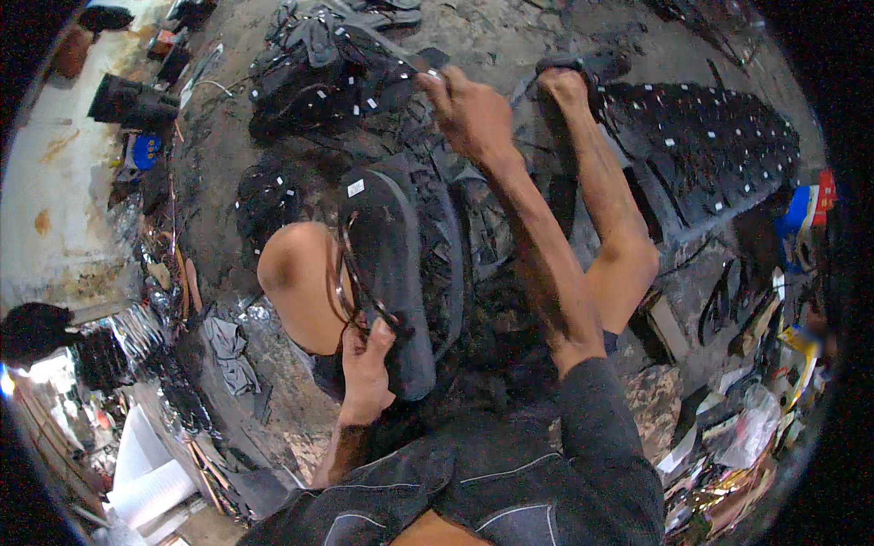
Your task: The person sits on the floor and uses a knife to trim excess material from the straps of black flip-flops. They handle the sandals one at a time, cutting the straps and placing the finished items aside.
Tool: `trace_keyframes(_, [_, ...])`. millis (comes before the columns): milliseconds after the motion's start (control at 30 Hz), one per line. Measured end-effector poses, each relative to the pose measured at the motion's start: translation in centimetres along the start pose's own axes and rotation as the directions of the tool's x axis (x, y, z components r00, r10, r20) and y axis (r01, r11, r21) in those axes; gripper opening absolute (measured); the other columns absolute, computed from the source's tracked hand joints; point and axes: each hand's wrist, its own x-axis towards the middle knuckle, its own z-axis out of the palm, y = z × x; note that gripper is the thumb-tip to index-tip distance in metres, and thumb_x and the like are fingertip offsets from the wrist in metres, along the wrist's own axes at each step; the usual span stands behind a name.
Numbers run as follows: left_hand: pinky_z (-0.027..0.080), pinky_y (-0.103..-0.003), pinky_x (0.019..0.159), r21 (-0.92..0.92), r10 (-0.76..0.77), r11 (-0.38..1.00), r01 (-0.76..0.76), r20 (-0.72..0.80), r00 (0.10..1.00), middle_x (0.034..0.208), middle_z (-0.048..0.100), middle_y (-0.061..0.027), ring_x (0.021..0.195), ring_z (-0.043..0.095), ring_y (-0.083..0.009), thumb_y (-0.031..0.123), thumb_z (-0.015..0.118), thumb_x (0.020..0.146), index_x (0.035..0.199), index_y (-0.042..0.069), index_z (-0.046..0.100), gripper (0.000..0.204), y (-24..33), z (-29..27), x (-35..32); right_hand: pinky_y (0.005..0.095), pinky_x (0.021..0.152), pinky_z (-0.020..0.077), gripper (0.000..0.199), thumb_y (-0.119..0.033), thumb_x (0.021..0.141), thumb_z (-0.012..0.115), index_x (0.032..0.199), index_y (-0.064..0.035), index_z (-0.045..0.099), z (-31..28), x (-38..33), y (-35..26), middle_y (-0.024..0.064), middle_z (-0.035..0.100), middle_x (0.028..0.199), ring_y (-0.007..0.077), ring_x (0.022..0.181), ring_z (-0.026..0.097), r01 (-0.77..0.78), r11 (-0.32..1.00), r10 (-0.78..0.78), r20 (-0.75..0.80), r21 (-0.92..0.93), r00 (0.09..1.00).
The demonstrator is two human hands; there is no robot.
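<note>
A large black sandal sole (387, 264) with a white sticker near its far end lies upright in front of me, beside my bent left knee. My left hand (369, 359) is closed at the sole's near left side, pinching a thin, glossy dark strap (349, 264) that loops along the edge. Farther off and to the right, my right hand (469, 114) is raised with its fingers curled by the pile of black sandals (319, 82). A slim greyish piece (391, 45) runs left from its fingertips; I cannot make out what it is.
Rows of black sandals (710, 136) with white stickers cover the floor at the right. A black cylinder (135, 102) and a blue box (141, 152) stand by the left wall. Scraps and plastic (751, 423) heap at the lower right; a white foam roll (159, 491) lies lower left.
</note>
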Motion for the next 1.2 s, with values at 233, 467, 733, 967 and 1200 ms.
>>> trace_keyframes(233, [0.048, -0.029, 0.097, 0.177, 0.376, 0.882, -0.436, 0.292, 0.879, 0.116, 0.064, -0.0050, 0.107, 0.059, -0.0128, 0.022, 0.069, 0.096, 0.142, 0.000, 0.048, 0.055, 2.1, 2.7, 0.4, 0.0302, 0.064, 0.0481, 0.033, -0.027, 0.095, 0.073, 0.113, 0.0005, 0.069, -6.7, -17.2, -8.9, 0.0031, 0.066, 0.078, 0.0094, 0.067, 0.056, -0.283, 0.610, 0.266, 0.145, 0.740, 0.953])
trace_keyframes(467, [0.055, -0.024, 0.073, -0.065, 0.067, 0.996, -0.054, 0.213, 0.975, 0.098, 0.070, 0.0000, 0.083, 0.067, -0.0086, 0.020, 0.063, 0.102, 0.122, 0.004, 0.063, 0.025, 10.4, 2.4, 0.5, 0.0252, 0.061, 0.0406, 0.036, -0.029, 0.106, 0.052, 0.126, -0.0018, 0.064, -13.6, -25.2, -11.8, -0.0007, 0.058, 0.078, 0.0066, 0.068, 0.049, -0.383, 0.545, 0.246, 0.295, 0.746, 0.923])
trace_keyframes(733, [0.059, -0.028, 0.081, -0.115, -0.139, 0.981, 0.158, 0.159, 0.977, 0.108, 0.071, -0.0026, 0.092, 0.071, -0.0118, 0.022, 0.061, 0.103, 0.128, 0.006, 0.060, 0.029, 9.4, -0.2, -1.9, 0.0467, 0.061, 0.0510, 0.017, -0.022, 0.098, 0.059, 0.109, -0.0089, 0.062, -19.1, -41.6, -10.0, 0.0204, 0.065, 0.076, 0.0437, 0.069, 0.065, -0.505, 0.832, 0.252, 0.655, 0.229, 0.713])
trace_keyframes(967, [0.046, -0.031, 0.099, 0.341, -0.135, 0.940, 0.011, 0.343, 0.930, 0.118, 0.064, -0.0025, 0.111, 0.058, -0.0119, 0.028, 0.069, 0.099, 0.132, 0.004, 0.055, 0.043, 9.4, -0.4, -0.7, 0.0520, 0.061, 0.0494, 0.024, -0.030, 0.099, 0.062, 0.108, -0.0074, 0.059, -14.0, -32.8, -7.3, 0.0234, 0.065, 0.077, 0.0455, 0.072, 0.065, -0.332, 0.925, 0.158, 0.609, 0.183, 0.777])
trace_keyframes(1200, [0.044, -0.032, 0.103, 0.509, -0.209, 0.858, -0.072, 0.473, 0.856, 0.118, 0.063, -0.0029, 0.113, 0.057, -0.0133, 0.031, 0.067, 0.100, 0.133, 0.004, 0.052, 0.045, 10.7, 0.0, 2.0, 0.0584, 0.071, 0.0510, 0.041, -0.041, 0.104, 0.049, 0.132, -0.0111, 0.054, -12.5, -15.9, -9.0, 0.0274, 0.067, 0.079, 0.0488, 0.078, 0.066, -0.060, 0.970, -0.127, 0.702, 0.235, 0.701])
